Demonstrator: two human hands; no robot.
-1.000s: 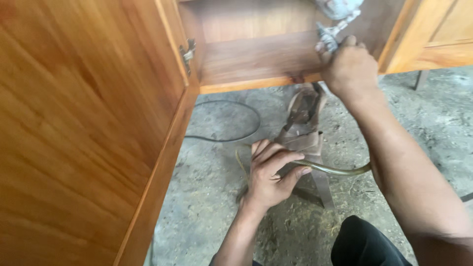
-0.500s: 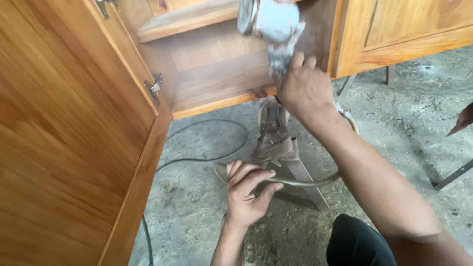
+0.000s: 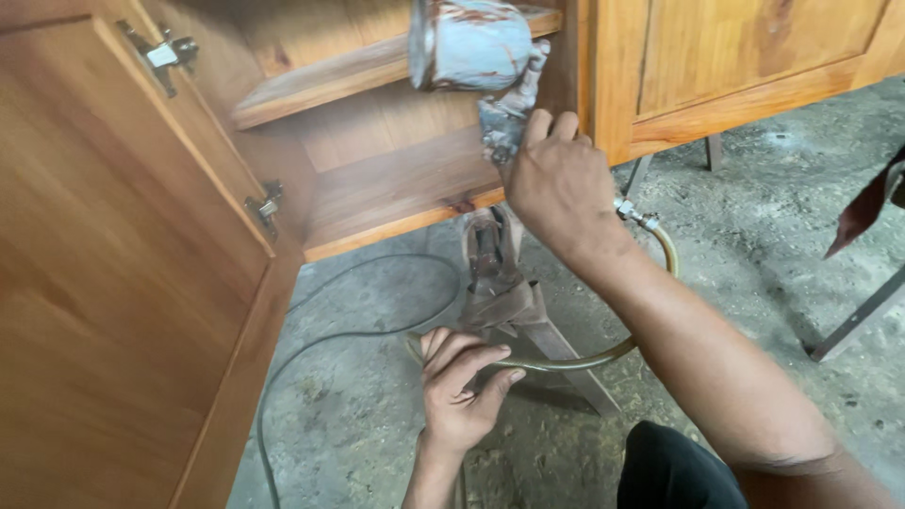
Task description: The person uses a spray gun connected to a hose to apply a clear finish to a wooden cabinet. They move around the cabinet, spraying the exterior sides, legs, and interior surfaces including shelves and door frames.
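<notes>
A paint-crusted spray gun [image 3: 504, 118] is gripped by the right hand [image 3: 556, 184], fingers wrapped tight round its handle, its cup [image 3: 471, 42] raised inside the open wooden cabinet [image 3: 396, 188]; a greenish air hose [image 3: 566, 361] is clasped below in the curled left hand [image 3: 462, 391], seemingly pinched, just above the concrete floor [image 3: 754, 254]; the cabinet door [image 3: 123, 283] is swung open at left.

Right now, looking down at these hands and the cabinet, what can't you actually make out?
- Spray gun: its trigger and handle, covered by the right hand in the head view.
- Hose: one stretch hidden under the left hand.
- Metal stand: its top is hidden behind the cabinet floor.
- Cup: its top is cut off by the upper edge.
</notes>
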